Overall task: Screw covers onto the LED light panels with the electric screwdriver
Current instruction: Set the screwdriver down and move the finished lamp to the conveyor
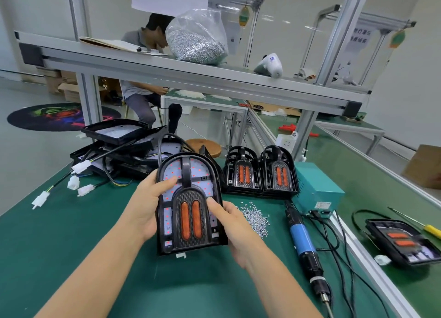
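I see both hands holding one LED light panel [189, 204] with its black cover on it, lifted a little above the middle of the green table [59, 234] and tilted toward the camera. My left hand [148, 207] grips the panel's left edge, thumb lying across the white LED face; its other fingers are hidden behind the panel. My right hand [235, 229] holds the right edge, thumb pressed on the cover beside the two orange lenses, the remaining fingers curled underneath where I cannot see them. Whether the cover is already screwed down I cannot tell.

The electric screwdriver [304, 243] lies untouched toward the table's right edge, tip pointing to the near edge and partly cut off by the frame's bottom. Its cable runs to a teal power box [318, 189] behind it. A loose heap of screws [255, 216] sits between the panel and the screwdriver.

Two stacks of spare covers [261, 172] stand upright just behind, toward the far edge. A jumble of uncovered panels [119, 146] with white plugs on their wires fills the far left corner; how many are there is hard to make out. Another covered panel [404, 243] lies beyond the right rail, cut by the frame, near a yellow-handled screwdriver [420, 224].

On the shelf above rests a clear bag of screws [196, 40]. A seated person [145, 79] works behind it, partly hidden.
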Motion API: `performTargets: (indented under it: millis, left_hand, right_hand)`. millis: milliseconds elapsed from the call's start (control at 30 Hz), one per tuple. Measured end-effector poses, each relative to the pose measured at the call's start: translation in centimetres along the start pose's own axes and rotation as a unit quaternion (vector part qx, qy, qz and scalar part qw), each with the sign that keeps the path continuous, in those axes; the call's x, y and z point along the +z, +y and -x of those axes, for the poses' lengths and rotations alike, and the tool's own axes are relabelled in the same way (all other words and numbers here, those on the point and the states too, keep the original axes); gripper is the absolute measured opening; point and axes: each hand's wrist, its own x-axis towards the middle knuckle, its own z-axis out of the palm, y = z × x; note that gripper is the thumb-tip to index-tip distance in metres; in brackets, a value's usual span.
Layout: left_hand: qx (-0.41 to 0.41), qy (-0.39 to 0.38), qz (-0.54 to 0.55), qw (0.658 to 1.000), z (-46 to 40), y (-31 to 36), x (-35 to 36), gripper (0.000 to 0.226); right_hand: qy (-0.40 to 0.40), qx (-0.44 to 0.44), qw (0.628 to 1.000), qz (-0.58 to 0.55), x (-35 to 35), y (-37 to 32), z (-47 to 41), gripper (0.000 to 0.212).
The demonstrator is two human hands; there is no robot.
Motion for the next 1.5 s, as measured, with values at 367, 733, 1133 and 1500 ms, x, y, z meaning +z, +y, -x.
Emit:
performTargets:
  millis: [367,733,1133,1500]
  left_hand:
    - [-0.113,-0.027,0.034,0.993,-0.1,-1.1,-0.1,0.036]
    - [-0.119,-0.043,-0.026,0.992,-0.7,-0.8,2.1,0.032]
    - [-0.102,-0.106,-0.040,0.988,-0.2,-0.3,7.2,0.029]
    - [-0.197,-0.227,-0.079,0.950,-0.7,-4.3,16.8,0.032]
  right_hand:
    - [-0.175,0.086,0.965,-0.178,-1.3,1.4,0.9,0.038]
    - [-0.138,0.013,0.979,-0.151,-2.4,1.4,2.1,0.057]
    - [-0.083,-0.098,0.978,-0.163,-5.1,-0.1,4.6,0.048]
    - [0.080,-0.178,0.954,-0.226,-12.1,-0.3,8.3,0.049]
